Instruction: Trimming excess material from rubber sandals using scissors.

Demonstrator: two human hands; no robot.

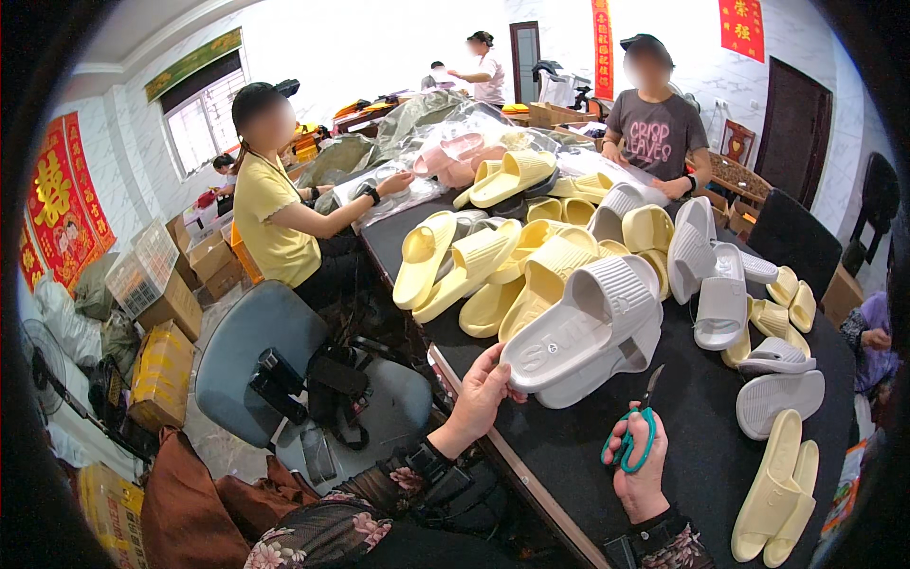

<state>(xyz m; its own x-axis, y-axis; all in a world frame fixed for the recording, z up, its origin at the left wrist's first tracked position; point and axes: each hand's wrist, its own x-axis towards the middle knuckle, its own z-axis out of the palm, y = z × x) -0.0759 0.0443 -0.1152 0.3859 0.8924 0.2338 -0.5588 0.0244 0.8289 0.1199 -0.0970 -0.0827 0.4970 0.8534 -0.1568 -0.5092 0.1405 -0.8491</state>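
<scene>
Grey slipper (588, 327) toe toward left hand (482, 391), scissors (642, 427) tips up

Dark floral-print sleeves (322, 531) — sheer, pink-flowered — with black wrist straps (431, 465) at both cuffs.

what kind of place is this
Probably a small footwear workshop or packing room. A black table is heaped with yellow slides and grey slides, cardboard boxes stand on the floor, and the right hand holds scissors.

One pair of green-handled scissors (633, 444); roughly a dozen yellow slippers (479, 261); about seven grey slippers (592, 327).
</scene>
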